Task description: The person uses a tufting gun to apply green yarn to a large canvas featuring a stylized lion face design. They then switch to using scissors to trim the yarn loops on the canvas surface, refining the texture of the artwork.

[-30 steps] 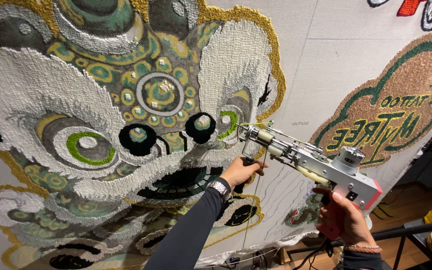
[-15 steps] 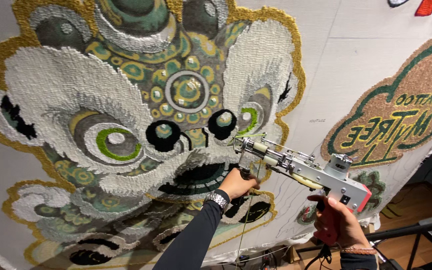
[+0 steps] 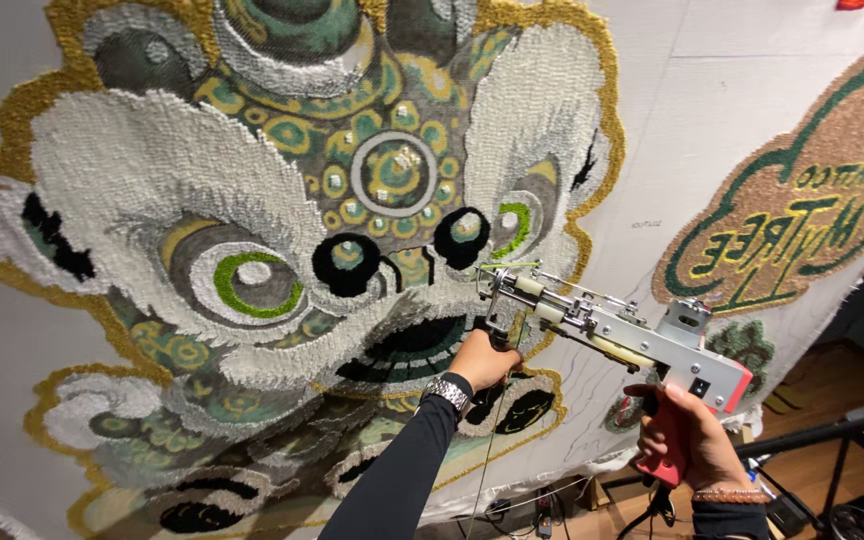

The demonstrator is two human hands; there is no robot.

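head view: tufting gun (image 3: 617,335) points up-left

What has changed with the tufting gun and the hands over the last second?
The tufting gun has slid left and slightly down across the rug, its tip moving from beside the right eye towards the mouth. The view has shifted too, showing more of the rug's left side. Grips are unchanged: the left hand holds the front handle, the right hand the red rear grip.
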